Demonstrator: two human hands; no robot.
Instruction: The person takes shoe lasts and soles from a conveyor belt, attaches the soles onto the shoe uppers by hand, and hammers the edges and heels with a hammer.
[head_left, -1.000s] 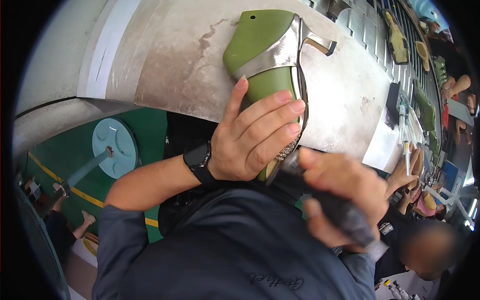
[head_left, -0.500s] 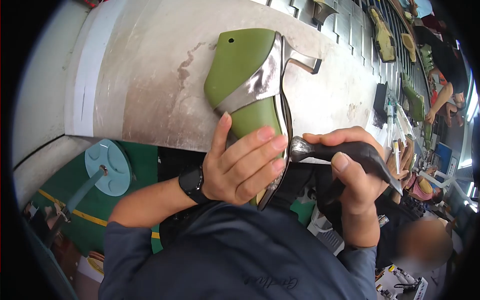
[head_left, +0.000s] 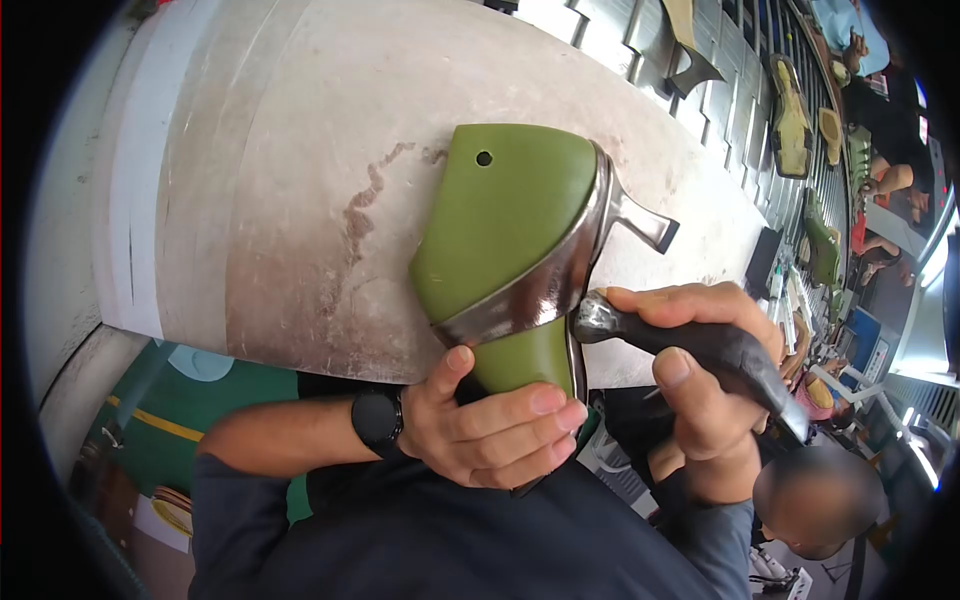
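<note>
A green shoe last (head_left: 505, 215) lies on its side on the worktable (head_left: 290, 240). It wears a shiny metallic shoe (head_left: 530, 290) whose slim heel (head_left: 645, 222) points right. My left hand (head_left: 495, 425) is wrapped round the toe part of the last, with a black watch on the wrist. In my right hand (head_left: 705, 370) is a dark hammer-like tool (head_left: 690, 345), and its rounded metal head touches or nearly touches the sole edge below the heel. The toe is partly hidden by my left fingers.
Beyond the worktable runs a metal slatted conveyor (head_left: 650, 50) with soles and another green last (head_left: 822, 240). A person (head_left: 815, 500) is at the lower right, and other people are at the far right. A blue round stool (head_left: 200, 362) stands at the left.
The shoe and my left hand have shifted down in view. My right hand, blurred over the toe at first, now holds the tool's head at the sole nearer the heel.
</note>
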